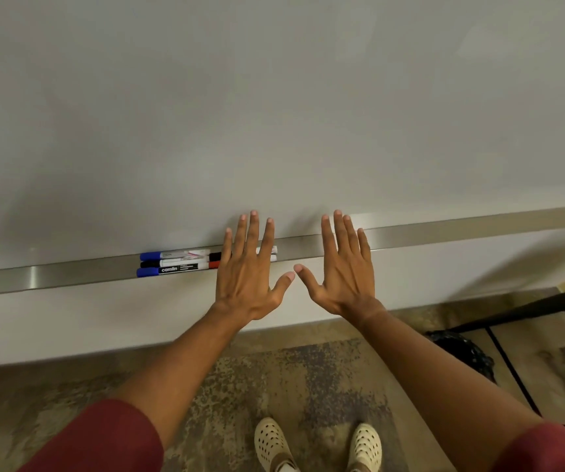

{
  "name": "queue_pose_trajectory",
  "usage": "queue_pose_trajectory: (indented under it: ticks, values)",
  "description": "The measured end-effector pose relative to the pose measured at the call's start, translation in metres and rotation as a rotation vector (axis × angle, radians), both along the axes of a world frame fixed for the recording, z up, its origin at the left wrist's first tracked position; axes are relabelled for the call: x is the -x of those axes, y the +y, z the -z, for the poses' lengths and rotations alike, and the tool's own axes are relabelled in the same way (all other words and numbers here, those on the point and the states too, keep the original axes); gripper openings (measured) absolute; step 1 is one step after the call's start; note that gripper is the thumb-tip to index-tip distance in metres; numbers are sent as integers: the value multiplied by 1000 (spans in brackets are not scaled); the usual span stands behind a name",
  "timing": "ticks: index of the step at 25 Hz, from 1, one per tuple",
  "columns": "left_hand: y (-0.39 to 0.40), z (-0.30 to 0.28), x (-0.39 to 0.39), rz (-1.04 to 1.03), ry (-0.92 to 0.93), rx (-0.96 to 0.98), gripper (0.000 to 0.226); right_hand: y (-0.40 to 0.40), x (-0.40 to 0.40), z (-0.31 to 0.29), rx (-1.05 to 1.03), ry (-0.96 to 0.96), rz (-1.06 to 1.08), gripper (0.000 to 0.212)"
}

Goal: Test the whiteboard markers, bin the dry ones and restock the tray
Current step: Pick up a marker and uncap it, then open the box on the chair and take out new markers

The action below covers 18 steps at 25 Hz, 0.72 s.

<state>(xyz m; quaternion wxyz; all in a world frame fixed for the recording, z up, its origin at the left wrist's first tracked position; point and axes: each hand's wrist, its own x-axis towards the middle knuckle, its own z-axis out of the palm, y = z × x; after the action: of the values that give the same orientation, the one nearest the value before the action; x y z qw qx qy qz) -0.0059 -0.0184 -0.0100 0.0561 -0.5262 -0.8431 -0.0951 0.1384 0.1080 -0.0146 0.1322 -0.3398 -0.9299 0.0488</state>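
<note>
I held both my hands up flat in front of the whiteboard, with the backs facing me. My left hand had its fingers straight and spread, and it held nothing. My right hand was the same, fingers straight and spread, with nothing in it. My two thumbs pointed at each other and their tips were very close, but I could not tell if they touched. The markers lay on their sides in the long metal tray at the bottom of the board. They were stacked close together, just to the left of my left hand. Two had blue caps and one had a black cap, all pointing left. More markers lay end to end with them, and my left fingers were in front of those, so I saw only a red end, a black end and some white ends poking out beside my fingers. I could not tell if my fingers touched them. My right hand was in front of a bare part of the tray, well apart from the markers. Down below were my sleeves, dark red, and my pale shoes on a spotted floor.
</note>
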Motion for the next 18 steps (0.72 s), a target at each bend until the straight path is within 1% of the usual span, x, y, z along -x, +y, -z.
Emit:
queue_pose_trajectory:
  ticks: [5, 10, 18]
  values:
    - [21, -15, -29, 62, 56, 7, 96, 15, -43, -12, -19, 37, 94, 95]
    - [56, -35, -83, 132, 95, -28, 97, 32, -109, -31, -49, 84, 189, 96]
    - [129, -70, -234, 305, 151, -106, 98, 69, -273, -71, -114, 133, 369, 98]
